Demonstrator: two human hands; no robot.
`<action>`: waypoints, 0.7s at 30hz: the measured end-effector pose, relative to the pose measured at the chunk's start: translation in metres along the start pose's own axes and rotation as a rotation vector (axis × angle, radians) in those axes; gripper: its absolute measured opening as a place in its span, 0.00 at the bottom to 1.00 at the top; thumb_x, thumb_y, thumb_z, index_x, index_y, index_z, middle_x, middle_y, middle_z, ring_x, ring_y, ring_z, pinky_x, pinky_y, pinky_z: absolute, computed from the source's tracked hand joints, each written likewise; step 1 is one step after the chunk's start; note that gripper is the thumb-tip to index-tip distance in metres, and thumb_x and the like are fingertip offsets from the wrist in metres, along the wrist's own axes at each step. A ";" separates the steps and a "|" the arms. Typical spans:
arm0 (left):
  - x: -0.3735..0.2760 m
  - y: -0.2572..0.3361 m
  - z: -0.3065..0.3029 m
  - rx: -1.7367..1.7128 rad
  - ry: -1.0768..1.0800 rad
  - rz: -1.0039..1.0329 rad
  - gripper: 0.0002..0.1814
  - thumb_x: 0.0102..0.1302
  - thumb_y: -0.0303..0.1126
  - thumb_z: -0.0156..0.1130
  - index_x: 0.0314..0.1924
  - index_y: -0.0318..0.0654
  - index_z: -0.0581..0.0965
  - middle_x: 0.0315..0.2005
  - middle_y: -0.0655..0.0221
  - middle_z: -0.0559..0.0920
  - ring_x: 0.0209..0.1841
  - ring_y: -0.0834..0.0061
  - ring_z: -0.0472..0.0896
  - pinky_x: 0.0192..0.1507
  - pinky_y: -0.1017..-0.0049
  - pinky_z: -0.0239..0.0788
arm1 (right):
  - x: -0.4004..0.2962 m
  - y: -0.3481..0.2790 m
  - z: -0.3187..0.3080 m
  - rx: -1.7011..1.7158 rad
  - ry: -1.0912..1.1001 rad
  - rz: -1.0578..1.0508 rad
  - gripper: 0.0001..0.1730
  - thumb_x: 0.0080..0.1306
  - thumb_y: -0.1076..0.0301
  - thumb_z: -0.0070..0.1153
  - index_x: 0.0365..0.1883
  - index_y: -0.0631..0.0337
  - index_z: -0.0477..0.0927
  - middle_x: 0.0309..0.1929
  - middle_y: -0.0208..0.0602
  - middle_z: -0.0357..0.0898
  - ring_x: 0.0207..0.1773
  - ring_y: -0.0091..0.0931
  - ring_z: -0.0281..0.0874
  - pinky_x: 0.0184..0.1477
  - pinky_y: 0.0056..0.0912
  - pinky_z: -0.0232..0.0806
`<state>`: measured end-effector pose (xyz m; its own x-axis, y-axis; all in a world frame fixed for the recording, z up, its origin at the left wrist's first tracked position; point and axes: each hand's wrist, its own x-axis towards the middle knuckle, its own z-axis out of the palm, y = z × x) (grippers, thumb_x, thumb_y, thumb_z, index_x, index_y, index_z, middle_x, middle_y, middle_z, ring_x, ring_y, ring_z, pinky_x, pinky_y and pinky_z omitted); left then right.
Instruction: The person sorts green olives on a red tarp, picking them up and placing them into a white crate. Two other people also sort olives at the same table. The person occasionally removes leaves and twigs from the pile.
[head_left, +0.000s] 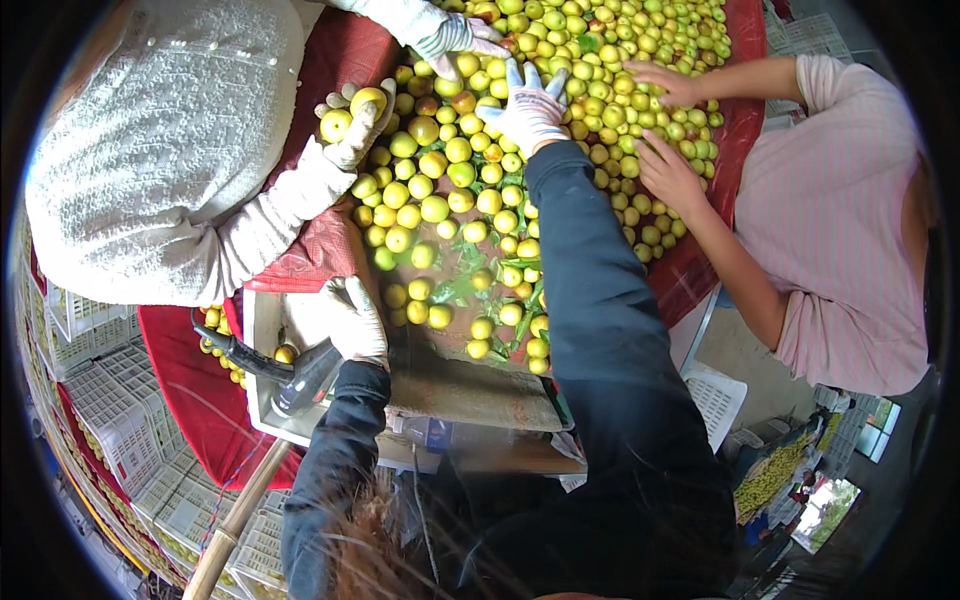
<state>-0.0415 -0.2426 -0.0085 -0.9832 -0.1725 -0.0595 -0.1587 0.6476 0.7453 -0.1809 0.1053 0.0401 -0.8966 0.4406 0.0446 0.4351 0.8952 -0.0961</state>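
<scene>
Many small round yellow-green fruits (435, 208) cover a table lined with red sheeting, with green leaves (469, 262) among them. My right hand (531, 109), in a striped knit glove, reaches across the table and lies on the fruits with its fingers spread. My left hand (356, 319), in a pale glove, is at the table's near left edge, above a white tray (259, 405). Bright glare blurs it, and whether it holds anything cannot be told. A dark curved object with a bottle-like end (300, 382) lies in the tray beside that hand.
At the left, a person's gloved hand (352, 124) holds fruits; that person's other glove (457, 45) touches the pile. At the right, another person's bare hands (671, 172) rest on fruits. A bamboo pole (232, 525) and stacked plastic crates (124, 420) stand lower left.
</scene>
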 end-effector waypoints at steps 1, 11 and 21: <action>0.000 -0.006 0.003 0.014 0.012 0.018 0.21 0.75 0.45 0.51 0.48 0.31 0.72 0.39 0.56 0.78 0.41 0.64 0.77 0.50 0.67 0.69 | -0.003 -0.003 0.007 -0.037 0.018 -0.001 0.51 0.55 0.35 0.61 0.74 0.43 0.58 0.76 0.43 0.52 0.77 0.54 0.42 0.74 0.61 0.43; 0.006 0.007 0.005 0.026 -0.006 0.009 0.23 0.75 0.50 0.49 0.48 0.33 0.72 0.40 0.55 0.79 0.43 0.58 0.78 0.50 0.64 0.68 | -0.133 -0.007 -0.004 -0.005 -0.212 -0.355 0.42 0.56 0.38 0.62 0.69 0.35 0.66 0.74 0.35 0.57 0.77 0.47 0.45 0.74 0.64 0.40; 0.003 0.001 0.004 -0.048 0.004 -0.019 0.21 0.75 0.45 0.52 0.49 0.29 0.72 0.40 0.56 0.78 0.43 0.66 0.76 0.50 0.68 0.68 | -0.257 0.025 -0.022 0.042 -0.375 -0.417 0.39 0.54 0.40 0.62 0.63 0.44 0.74 0.69 0.33 0.66 0.73 0.50 0.50 0.73 0.61 0.40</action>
<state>-0.0454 -0.2398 -0.0103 -0.9796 -0.1878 -0.0716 -0.1731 0.6077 0.7750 0.0624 0.0162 0.0482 -0.9632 -0.0110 -0.2685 0.0406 0.9817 -0.1859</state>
